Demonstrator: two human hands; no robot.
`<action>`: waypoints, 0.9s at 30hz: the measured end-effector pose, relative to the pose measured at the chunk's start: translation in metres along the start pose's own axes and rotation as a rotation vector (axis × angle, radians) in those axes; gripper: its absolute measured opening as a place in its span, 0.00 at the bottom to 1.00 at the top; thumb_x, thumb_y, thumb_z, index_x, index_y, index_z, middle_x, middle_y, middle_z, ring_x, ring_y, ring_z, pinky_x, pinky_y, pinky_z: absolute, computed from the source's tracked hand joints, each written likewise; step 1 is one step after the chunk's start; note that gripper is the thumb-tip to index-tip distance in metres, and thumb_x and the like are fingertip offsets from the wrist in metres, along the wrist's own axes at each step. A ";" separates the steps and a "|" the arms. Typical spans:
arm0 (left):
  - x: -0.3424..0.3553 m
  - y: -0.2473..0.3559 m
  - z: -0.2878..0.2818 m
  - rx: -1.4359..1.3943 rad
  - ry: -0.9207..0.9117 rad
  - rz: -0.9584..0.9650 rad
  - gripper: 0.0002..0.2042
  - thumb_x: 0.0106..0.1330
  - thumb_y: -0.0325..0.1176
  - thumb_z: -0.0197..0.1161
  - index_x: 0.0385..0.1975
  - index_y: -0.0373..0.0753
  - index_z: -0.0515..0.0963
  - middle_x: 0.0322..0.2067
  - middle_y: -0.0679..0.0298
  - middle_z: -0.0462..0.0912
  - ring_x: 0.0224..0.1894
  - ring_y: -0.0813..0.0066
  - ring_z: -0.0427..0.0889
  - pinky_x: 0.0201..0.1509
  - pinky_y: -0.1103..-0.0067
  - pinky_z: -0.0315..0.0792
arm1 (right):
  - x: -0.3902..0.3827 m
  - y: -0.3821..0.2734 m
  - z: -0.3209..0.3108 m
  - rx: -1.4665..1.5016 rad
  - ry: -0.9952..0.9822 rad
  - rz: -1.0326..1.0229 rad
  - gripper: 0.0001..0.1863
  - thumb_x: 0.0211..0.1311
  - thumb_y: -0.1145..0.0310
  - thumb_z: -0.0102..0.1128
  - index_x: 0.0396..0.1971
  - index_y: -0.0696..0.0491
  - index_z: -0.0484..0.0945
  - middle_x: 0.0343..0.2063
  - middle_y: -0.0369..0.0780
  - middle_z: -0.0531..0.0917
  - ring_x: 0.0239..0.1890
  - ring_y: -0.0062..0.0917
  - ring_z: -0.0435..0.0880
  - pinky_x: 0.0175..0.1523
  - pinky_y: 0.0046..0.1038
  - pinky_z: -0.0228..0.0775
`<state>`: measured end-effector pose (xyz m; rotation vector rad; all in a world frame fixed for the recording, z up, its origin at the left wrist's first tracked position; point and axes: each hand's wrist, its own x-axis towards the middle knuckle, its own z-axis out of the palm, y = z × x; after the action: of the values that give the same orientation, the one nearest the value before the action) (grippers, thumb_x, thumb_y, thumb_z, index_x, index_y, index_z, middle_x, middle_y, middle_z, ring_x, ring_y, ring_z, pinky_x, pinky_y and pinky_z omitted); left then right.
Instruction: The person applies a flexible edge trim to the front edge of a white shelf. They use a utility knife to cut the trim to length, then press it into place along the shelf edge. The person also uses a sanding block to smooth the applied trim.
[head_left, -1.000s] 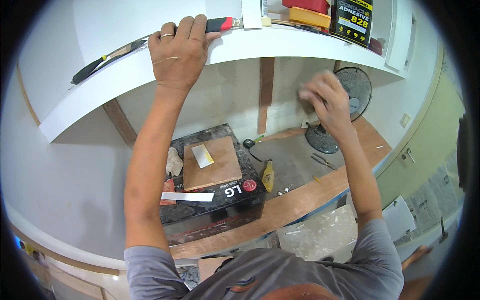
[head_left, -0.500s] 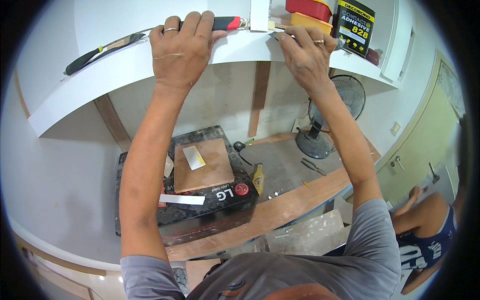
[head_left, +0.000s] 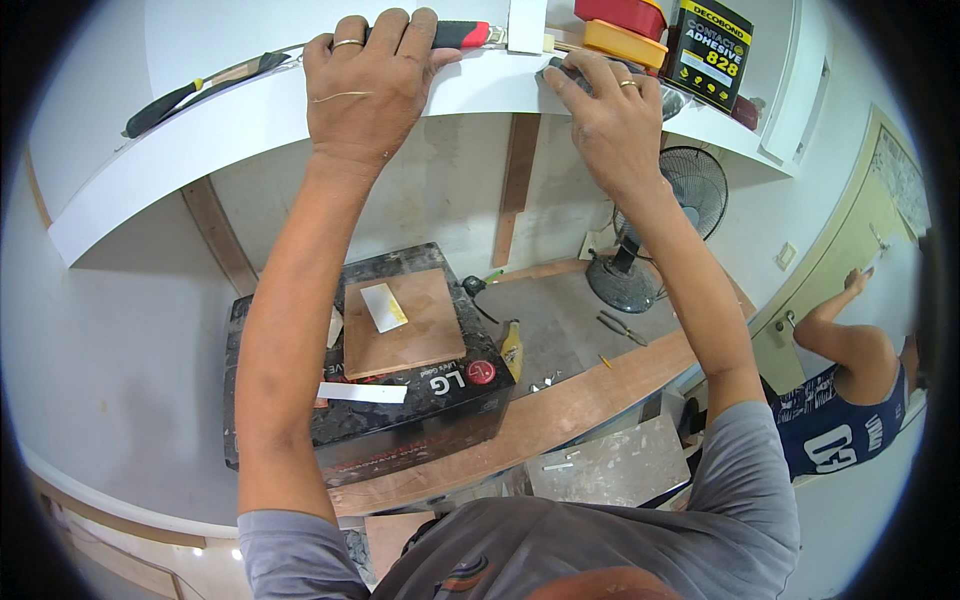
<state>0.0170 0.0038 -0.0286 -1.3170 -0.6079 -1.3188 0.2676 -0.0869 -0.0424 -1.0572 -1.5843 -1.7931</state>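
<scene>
Red-black handle (head_left: 462, 35) points right along the shelf (head_left: 480, 88); left fingers (head_left: 416, 38) apparently grip it, right fingers (head_left: 597, 74) something dark (head_left: 554, 71).

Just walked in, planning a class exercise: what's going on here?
A person in a grey shirt has both hands up at a white shelf. The left hand is over a red-and-black tool handle; its grip is unclear. The right hand holds a dark object, mostly hidden, at the shelf's edge. Below, a wooden board lies on a black box, and pliers lie near a fan.
</scene>
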 end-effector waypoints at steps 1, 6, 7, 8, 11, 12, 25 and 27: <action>0.000 -0.001 0.000 0.002 0.001 0.005 0.20 0.62 0.55 0.72 0.49 0.52 0.86 0.41 0.77 0.86 0.42 0.72 0.83 0.49 0.67 0.73 | -0.001 -0.003 -0.005 0.023 -0.051 0.011 0.12 0.60 0.70 0.63 0.43 0.45 0.87 0.45 0.33 0.84 0.46 0.27 0.84 0.51 0.39 0.64; 0.000 0.001 -0.002 0.003 -0.007 -0.005 0.20 0.63 0.55 0.71 0.49 0.52 0.86 0.41 0.77 0.86 0.42 0.73 0.83 0.49 0.67 0.73 | -0.008 -0.008 -0.010 0.121 -0.062 0.075 0.13 0.59 0.71 0.62 0.43 0.47 0.86 0.42 0.35 0.83 0.45 0.30 0.84 0.48 0.34 0.66; 0.000 0.002 -0.002 0.003 -0.017 -0.006 0.20 0.63 0.55 0.71 0.49 0.52 0.86 0.41 0.77 0.86 0.42 0.73 0.83 0.49 0.67 0.73 | -0.009 -0.005 -0.010 0.112 -0.052 0.062 0.13 0.59 0.71 0.62 0.44 0.47 0.86 0.42 0.35 0.83 0.44 0.30 0.83 0.47 0.34 0.66; 0.000 0.001 -0.001 0.000 -0.007 -0.005 0.20 0.63 0.55 0.71 0.49 0.52 0.86 0.41 0.77 0.86 0.42 0.73 0.83 0.49 0.67 0.73 | -0.006 0.000 -0.008 0.107 -0.035 0.050 0.13 0.59 0.71 0.62 0.44 0.47 0.86 0.41 0.34 0.83 0.44 0.30 0.83 0.46 0.35 0.66; -0.001 -0.001 0.001 -0.007 0.013 0.001 0.20 0.62 0.55 0.71 0.49 0.52 0.86 0.40 0.77 0.86 0.42 0.73 0.83 0.49 0.67 0.73 | 0.010 0.002 -0.004 0.079 0.041 -0.004 0.13 0.59 0.71 0.63 0.43 0.47 0.86 0.39 0.34 0.83 0.43 0.29 0.83 0.46 0.36 0.66; -0.001 -0.002 0.001 -0.009 0.014 0.003 0.20 0.62 0.55 0.71 0.49 0.52 0.86 0.40 0.77 0.86 0.43 0.73 0.83 0.49 0.67 0.73 | 0.016 0.001 -0.003 0.067 0.070 -0.025 0.12 0.59 0.71 0.63 0.43 0.47 0.85 0.39 0.34 0.83 0.43 0.29 0.82 0.46 0.36 0.66; 0.013 -0.001 -0.018 -0.147 -0.073 -0.003 0.18 0.67 0.49 0.65 0.45 0.41 0.81 0.34 0.64 0.79 0.38 0.63 0.78 0.43 0.63 0.68 | 0.033 0.026 0.012 0.146 -0.152 -0.133 0.08 0.68 0.63 0.66 0.43 0.48 0.83 0.43 0.34 0.82 0.39 0.31 0.84 0.44 0.34 0.75; 0.013 -0.002 -0.017 -0.125 -0.049 0.010 0.20 0.64 0.52 0.65 0.45 0.42 0.81 0.33 0.65 0.77 0.36 0.64 0.76 0.42 0.64 0.67 | 0.041 0.028 0.008 0.082 -0.192 -0.217 0.09 0.68 0.62 0.66 0.43 0.49 0.82 0.45 0.34 0.82 0.43 0.31 0.84 0.48 0.35 0.74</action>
<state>0.0126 -0.0155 -0.0207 -1.4552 -0.5593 -1.3376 0.2689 -0.0799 0.0078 -1.0814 -1.9368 -1.7897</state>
